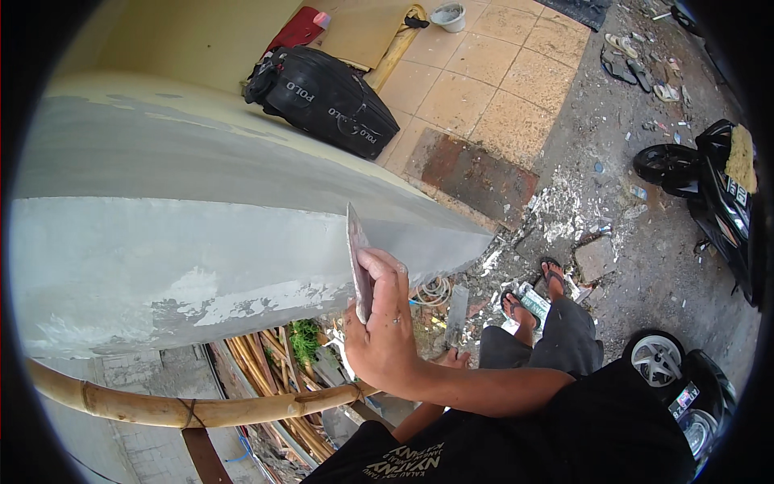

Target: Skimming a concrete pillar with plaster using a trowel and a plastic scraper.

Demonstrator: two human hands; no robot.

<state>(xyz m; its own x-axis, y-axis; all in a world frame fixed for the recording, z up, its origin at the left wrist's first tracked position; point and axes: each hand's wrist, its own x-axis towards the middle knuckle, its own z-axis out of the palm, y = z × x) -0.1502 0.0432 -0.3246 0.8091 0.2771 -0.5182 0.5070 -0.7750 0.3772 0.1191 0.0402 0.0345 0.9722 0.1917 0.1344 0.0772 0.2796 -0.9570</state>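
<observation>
Raised in front of the wall, my right hand (383, 335) is closed round a flat plastering scraper (355, 254). The scraper's thin blade is seen nearly edge-on, with pale smears on it. It stands against or just in front of the grey-coated wall (201, 242); I cannot tell whether it touches. Smooth grey coating covers much of the wall, with rough whitish patches along the lower edge. Lower down, partly behind my right forearm, my left hand (454, 358) shows small; its fingers are too unclear to read.
A bamboo pole (193, 407) crosses the lower left, with loose bamboo (258, 363) below it. A black suitcase (330, 101) lies by the wall near a white bucket (449, 16) on orange tiles (516, 73). Rubble and a motorcycle (721, 202) are at right.
</observation>
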